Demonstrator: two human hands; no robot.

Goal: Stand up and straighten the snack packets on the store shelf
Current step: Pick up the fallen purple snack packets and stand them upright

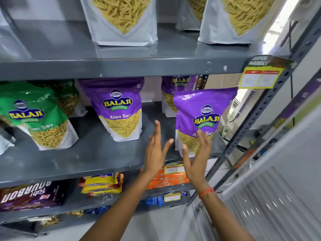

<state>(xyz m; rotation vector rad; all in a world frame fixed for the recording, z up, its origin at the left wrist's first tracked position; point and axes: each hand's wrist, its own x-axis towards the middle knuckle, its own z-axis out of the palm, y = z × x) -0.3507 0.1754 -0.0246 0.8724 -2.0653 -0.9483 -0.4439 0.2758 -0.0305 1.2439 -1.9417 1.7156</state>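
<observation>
A purple Aloo Sev packet (203, 108) stands upright at the right front of the middle shelf (86, 157). My right hand (196, 159) is open just in front of its lower part, fingers spread, holding nothing. Left of that packet my left hand (155, 150) is also open, palm turned toward it and not touching. A second purple packet (119, 108) stands upright at mid shelf. A third purple packet (175, 89) stands behind the right one. On the left, a green sev packet (38, 115) leans, with another green packet (67, 98) behind it.
White sev pouches (121, 20) stand on the upper shelf. Biscuit packs (102, 184) and an orange pack (166, 178) lie on the lower shelves. A yellow price tag (260, 79) hangs at the upper shelf's right end, by the perforated grey upright (257, 119).
</observation>
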